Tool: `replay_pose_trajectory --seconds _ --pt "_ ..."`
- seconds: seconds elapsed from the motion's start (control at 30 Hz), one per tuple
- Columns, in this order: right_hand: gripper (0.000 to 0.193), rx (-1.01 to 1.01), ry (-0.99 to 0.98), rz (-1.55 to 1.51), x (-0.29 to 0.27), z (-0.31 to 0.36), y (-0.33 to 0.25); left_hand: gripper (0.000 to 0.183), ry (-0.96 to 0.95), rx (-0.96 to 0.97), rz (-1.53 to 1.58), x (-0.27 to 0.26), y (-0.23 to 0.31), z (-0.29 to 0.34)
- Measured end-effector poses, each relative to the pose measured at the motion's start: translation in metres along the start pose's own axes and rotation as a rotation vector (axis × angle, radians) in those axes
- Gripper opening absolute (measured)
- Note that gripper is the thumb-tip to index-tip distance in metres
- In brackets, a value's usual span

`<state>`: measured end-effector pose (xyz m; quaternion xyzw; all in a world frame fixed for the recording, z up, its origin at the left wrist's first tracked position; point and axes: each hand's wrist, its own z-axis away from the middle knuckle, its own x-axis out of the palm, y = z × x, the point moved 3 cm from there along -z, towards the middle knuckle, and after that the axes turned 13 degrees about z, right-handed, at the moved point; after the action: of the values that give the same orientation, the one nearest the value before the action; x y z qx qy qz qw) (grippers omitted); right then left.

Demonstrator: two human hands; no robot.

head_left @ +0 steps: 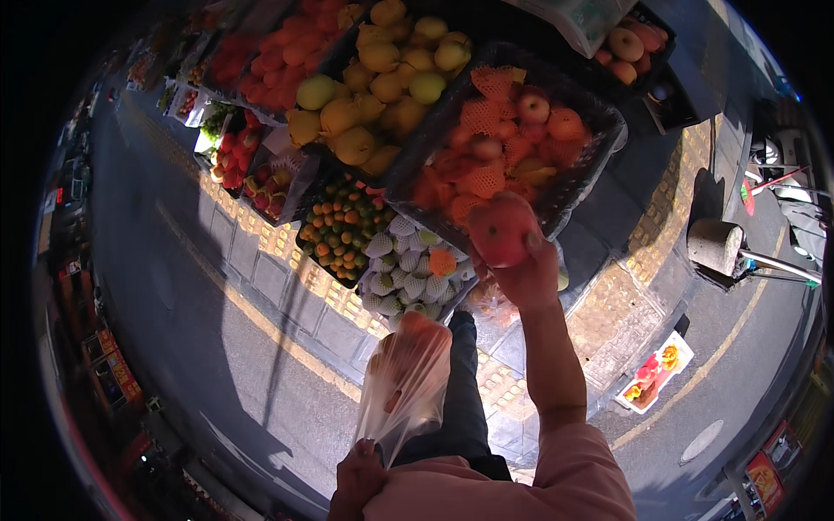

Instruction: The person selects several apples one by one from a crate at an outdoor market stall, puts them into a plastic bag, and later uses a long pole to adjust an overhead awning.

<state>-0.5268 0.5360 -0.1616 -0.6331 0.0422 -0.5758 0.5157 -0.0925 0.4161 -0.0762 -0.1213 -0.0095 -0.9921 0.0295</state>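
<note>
My right hand (pixel 532 276) is closed around a large red apple (pixel 502 230) and holds it over the near edge of a black crate (pixel 606 154). Inside that crate lie several red apples (pixel 532 108), many in orange foam nets (pixel 482 181). Low in the view, my left hand (pixel 360 473) grips the gathered end of a clear plastic bag (pixel 382 425). Reddish round fruit shows through the bag's far end, its kind blurred by the plastic.
Yellow fruit (pixel 354 146) fills a crate left of the apples. Small orange-green citrus (pixel 343 226) and fruit in white foam nets (pixel 413 282) sit nearer. A grey stone bollard (pixel 715 246) and a white box of fruit (pixel 673 356) are at the right.
</note>
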Motion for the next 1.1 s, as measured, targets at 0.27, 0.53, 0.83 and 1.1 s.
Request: replay_pose_trajectory --seconds 0.27,0.53,0.83,1.1 --pt "0.078 -0.349 0.241 0.938 0.042 0.028 -0.021 0.014 -0.12 -0.087 -0.005 0.013 0.003 0.015" --pt "0.075 -0.575 0.052 1.139 0.104 0.07 -0.045 0.013 -0.292 -0.114 -0.015 0.013 0.019 0.034" --pt "0.085 -0.986 -0.039 1.207 0.221 0.171 -0.036 0.018 -0.56 -0.133 -0.208 -0.002 0.06 0.072" --pt "0.064 -0.162 0.086 0.728 0.324 0.24 -0.001 0.033 -0.904 -0.089 -0.353 -0.009 0.103 0.088"
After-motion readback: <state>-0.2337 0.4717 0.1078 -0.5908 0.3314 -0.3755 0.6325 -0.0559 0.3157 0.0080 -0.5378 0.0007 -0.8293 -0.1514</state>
